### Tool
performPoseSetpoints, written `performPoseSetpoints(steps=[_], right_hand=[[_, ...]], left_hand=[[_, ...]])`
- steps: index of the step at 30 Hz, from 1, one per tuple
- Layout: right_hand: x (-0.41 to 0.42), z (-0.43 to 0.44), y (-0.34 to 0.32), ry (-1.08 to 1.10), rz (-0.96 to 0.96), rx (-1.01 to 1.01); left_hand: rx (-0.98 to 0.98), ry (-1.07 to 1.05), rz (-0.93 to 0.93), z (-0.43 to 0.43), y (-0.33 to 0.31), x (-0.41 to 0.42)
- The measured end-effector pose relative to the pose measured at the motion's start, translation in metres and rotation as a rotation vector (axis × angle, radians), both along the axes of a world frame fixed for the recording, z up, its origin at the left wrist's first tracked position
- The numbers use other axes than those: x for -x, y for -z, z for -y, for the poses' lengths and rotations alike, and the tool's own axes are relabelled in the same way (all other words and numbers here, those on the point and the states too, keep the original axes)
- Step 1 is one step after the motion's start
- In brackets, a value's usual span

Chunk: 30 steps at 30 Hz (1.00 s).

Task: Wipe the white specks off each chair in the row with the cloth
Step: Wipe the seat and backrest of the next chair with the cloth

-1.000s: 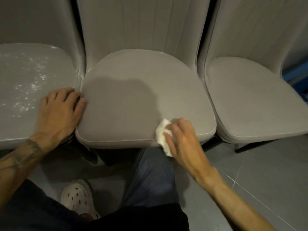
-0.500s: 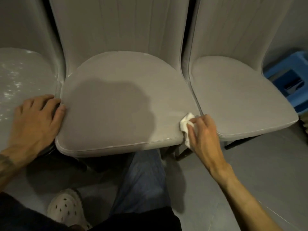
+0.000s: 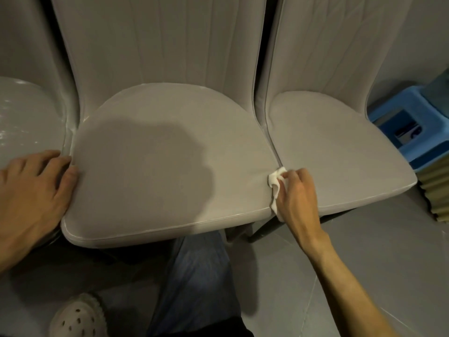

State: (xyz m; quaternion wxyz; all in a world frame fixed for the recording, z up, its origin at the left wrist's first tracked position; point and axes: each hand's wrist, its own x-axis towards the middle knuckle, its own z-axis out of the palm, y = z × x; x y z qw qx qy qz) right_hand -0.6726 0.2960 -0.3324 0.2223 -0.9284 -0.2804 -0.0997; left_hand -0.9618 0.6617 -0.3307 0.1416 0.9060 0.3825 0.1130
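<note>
Dim light is falling from above and behind, throwing a broad soft-edged shadow over the middle grey padded chair seat (image 3: 158, 164). The glossy grey left chair seat (image 3: 26, 117) is catching glare. The small white crumpled cloth (image 3: 275, 177) is showing nearly blown out. The wide lens is bowing the grey ribbed chair backs (image 3: 170, 45) outward, and the left hand (image 3: 31, 198) is looming large and soft.

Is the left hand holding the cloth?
No, the right hand grips the cloth against the middle seat; the left hand holds nothing.
</note>
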Motion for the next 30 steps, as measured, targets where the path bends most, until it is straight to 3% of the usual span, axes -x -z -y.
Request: performPoseSetpoints(steps=[4, 10, 18, 23, 30], right_hand=[[-0.035, -0.034, -0.003, 0.017, 0.024, 0.039], [-0.007, -0.011, -0.005, 0.001, 0.048, 0.048], [-0.088, -0.106, -0.009, 0.029, 0.020, 0.076], [-0.063, -0.078, 0.000, -0.040, 0.088, 0.027], [-0.119, -0.146, -0.007, -0.023, 0.020, 0.048]], left_hand=[[-0.011, -0.020, 0.007, 0.008, -0.011, 0.001], [-0.022, 0.029, -0.023, -0.013, 0.004, 0.006], [-0.025, -0.036, -0.083, -0.007, 0.005, 0.002], [-0.023, -0.005, -0.048, -0.019, 0.019, 0.004], [-0.055, 0.127, -0.204, -0.052, 0.051, 0.018]])
